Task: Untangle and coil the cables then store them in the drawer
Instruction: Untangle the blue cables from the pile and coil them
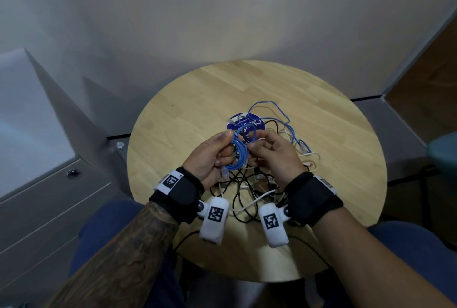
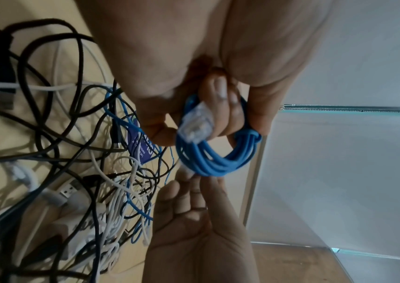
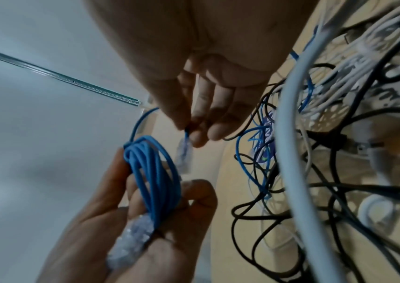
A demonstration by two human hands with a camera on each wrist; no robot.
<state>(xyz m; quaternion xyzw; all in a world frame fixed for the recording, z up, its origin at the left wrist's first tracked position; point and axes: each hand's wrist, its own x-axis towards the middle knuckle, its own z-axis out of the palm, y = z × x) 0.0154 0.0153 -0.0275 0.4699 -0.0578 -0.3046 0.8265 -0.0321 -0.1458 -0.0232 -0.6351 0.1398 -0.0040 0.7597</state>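
Note:
A blue network cable is wound into a small coil above the round wooden table. My left hand grips the coil, with one clear plug sticking out by its fingers. My right hand pinches the cable's free end just behind the other clear plug, next to the coil. Beneath both hands lies a tangle of black, white and thin blue cables. A closed grey drawer unit with a lock stands to the left of the table.
A round blue sticker marks the table's middle, partly under a thin blue cable. USB plugs lie in the tangle. A grey wall runs behind the table. My knees in blue trousers are below the table edge.

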